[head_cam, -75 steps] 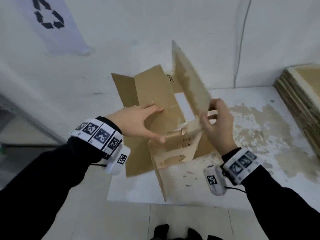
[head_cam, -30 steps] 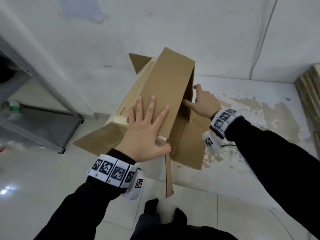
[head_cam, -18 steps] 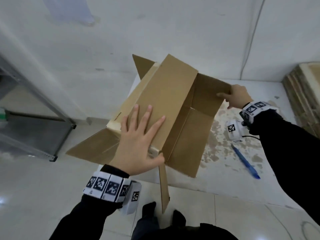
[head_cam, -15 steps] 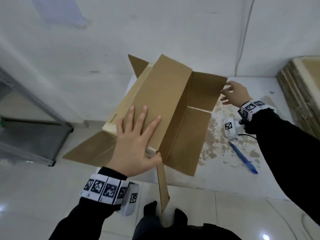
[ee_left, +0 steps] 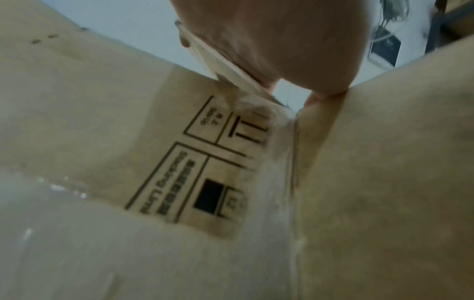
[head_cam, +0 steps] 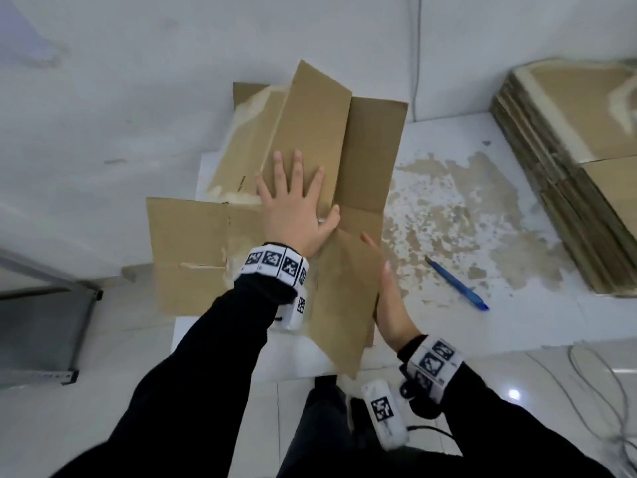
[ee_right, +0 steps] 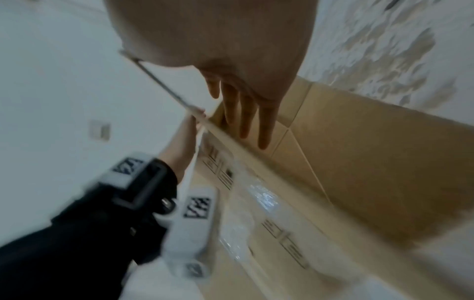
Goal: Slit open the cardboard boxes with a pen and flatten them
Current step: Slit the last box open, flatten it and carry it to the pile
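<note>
A brown cardboard box (head_cam: 310, 125) lies collapsed on the white table (head_cam: 499, 315), its flaps spread out. My left hand (head_cam: 300, 198) presses flat on its top panel with fingers spread. My right hand (head_cam: 386, 298) lies with straight fingers along the right edge of the near flap (head_cam: 341, 298), which still stands up a little. In the right wrist view the right hand's fingers (ee_right: 246, 117) reach straight over the cardboard (ee_right: 359, 154). The left wrist view shows the box's printed panel (ee_left: 195, 172) and clear tape close up. A blue pen (head_cam: 456, 288) lies loose on the table, right of the box.
A stack of flattened cardboard (head_cam: 568, 174) sits at the table's right end. The tabletop is worn brown in the middle. A grey metal shelf frame (head_cam: 41, 326) stands on the floor at left. Cables (head_cam: 603, 391) trail on the floor at right.
The box, held tilted and open before, has been pushed down onto the table. My right hand left the far flap and came to the near flap. My left hand stays on the top panel.
</note>
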The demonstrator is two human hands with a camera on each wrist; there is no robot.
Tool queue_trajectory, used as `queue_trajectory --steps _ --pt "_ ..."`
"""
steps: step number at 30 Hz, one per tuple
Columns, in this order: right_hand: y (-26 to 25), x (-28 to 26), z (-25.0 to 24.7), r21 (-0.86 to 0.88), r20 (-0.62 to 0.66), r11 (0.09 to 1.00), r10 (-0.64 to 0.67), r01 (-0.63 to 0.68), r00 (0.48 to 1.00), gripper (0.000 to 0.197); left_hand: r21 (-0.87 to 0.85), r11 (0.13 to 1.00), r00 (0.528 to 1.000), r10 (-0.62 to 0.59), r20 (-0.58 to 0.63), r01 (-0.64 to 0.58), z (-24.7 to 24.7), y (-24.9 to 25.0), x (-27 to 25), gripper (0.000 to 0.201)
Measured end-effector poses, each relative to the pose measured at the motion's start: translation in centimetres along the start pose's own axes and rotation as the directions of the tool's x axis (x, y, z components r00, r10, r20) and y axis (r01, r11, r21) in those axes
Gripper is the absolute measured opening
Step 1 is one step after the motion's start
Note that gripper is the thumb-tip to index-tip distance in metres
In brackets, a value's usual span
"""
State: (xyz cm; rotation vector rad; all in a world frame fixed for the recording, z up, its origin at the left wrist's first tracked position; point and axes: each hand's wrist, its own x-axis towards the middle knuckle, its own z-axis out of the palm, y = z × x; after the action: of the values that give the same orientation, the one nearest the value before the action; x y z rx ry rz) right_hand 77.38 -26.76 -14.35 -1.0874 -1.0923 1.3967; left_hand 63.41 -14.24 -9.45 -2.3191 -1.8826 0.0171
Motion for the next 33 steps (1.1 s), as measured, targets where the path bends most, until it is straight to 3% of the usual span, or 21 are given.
queue_trajectory --steps 2,4,8,11,13,15,16,18,20,22,24,26,28,30,32,33 --pt "0.0 1.2 -0.6 -0.077 -0.019 0.996 0.040 -0.042 0.999 0.050 -0.012 1.000 0.999 0.020 0.040 -0.019 1.8 0.2 1.6 0.071" --pt "1.4 2.8 -1.6 -0.349 -0.100 0.931 0.074 -0.104 0.992 0.030 -0.079 0.996 0.992 0.047 0.113 -0.039 4.3 0.1 2.3 0.073" --pt "5.2 6.8 -4.9 -0.551 -0.352 0.742 0.209 -0.382 0.912 0.045 -0.039 0.966 0.901 0.251 0.353 -0.254 10.8 -1.2 0.1 0.079" --pt "6.7 8.7 -6.5 -0.619 -0.435 0.630 0.221 -0.468 0.873 0.048 -0.086 0.959 0.899 0.282 0.334 -0.269 13.1 -2.5 -1.6 0.080" --pt "7.2 9.0 -5.8 -0.723 -0.491 0.475 0.157 -0.501 0.857 0.054 -0.148 0.950 0.900 0.310 0.306 -0.276 13.2 -2.2 -2.1 0.075" --pt "7.1 8.7 -3.2 -0.864 -0.430 0.248 0.089 -0.438 0.899 0.059 -0.205 0.919 0.881 0.385 0.276 -0.338 13.3 -0.9 -2.6 0.066" --pt "7.6 8.5 -1.4 -0.917 -0.326 0.202 0.121 -0.345 0.938 0.059 -0.222 0.902 0.859 0.424 0.288 -0.371 13.4 -0.2 -2.9 0.063" --pt "9.4 7.8 2.0 -0.952 -0.116 0.253 0.217 -0.171 0.969 0.064 -0.275 0.889 0.815 0.448 0.367 -0.365 14.2 0.2 -3.8 0.062" --pt "11.4 7.1 2.7 -0.958 -0.041 0.266 0.249 -0.109 0.968 0.067 -0.334 0.899 0.799 0.414 0.436 -0.284 15.2 -1.4 -4.3 0.061" --pt "12.0 6.5 1.6 -0.977 -0.068 0.182 0.237 -0.113 0.969 0.066 -0.333 0.910 0.797 0.387 0.465 -0.247 15.9 -4.8 -4.8 0.064" --pt "11.7 5.8 -0.3 -0.979 -0.143 0.106 0.232 -0.171 0.962 0.065 -0.361 0.926 0.824 0.288 0.488 -0.110 16.6 -9.2 -5.5 0.063" --pt "11.0 5.5 -1.4 -0.974 -0.197 0.069 0.229 -0.218 0.953 0.066 -0.368 0.930 0.861 0.177 0.477 0.012 17.2 -13.2 -6.1 0.068" --pt "10.0 5.5 -1.1 -0.970 -0.216 0.053 0.242 -0.235 0.946 0.067 -0.365 0.931 0.864 0.167 0.476 0.021 17.0 -15.0 -6.5 0.075" --pt "8.5 6.6 -0.2 -0.942 -0.285 0.099 0.262 -0.320 0.922 0.065 -0.396 0.915 0.856 0.143 0.496 0.077 16.1 -14.8 -5.8 0.072" --pt "6.6 9.6 0.9 -0.870 -0.390 0.211 0.261 -0.446 0.883 0.054 -0.530 0.830 0.900 0.085 0.427 0.172 14.2 -13.5 -3.0 0.070" --pt "5.7 11.8 1.3 -0.833 -0.420 0.273 0.258 -0.482 0.870 0.051 -0.592 0.790 0.930 0.081 0.358 0.159 13.4 -12.7 -1.1 0.065"
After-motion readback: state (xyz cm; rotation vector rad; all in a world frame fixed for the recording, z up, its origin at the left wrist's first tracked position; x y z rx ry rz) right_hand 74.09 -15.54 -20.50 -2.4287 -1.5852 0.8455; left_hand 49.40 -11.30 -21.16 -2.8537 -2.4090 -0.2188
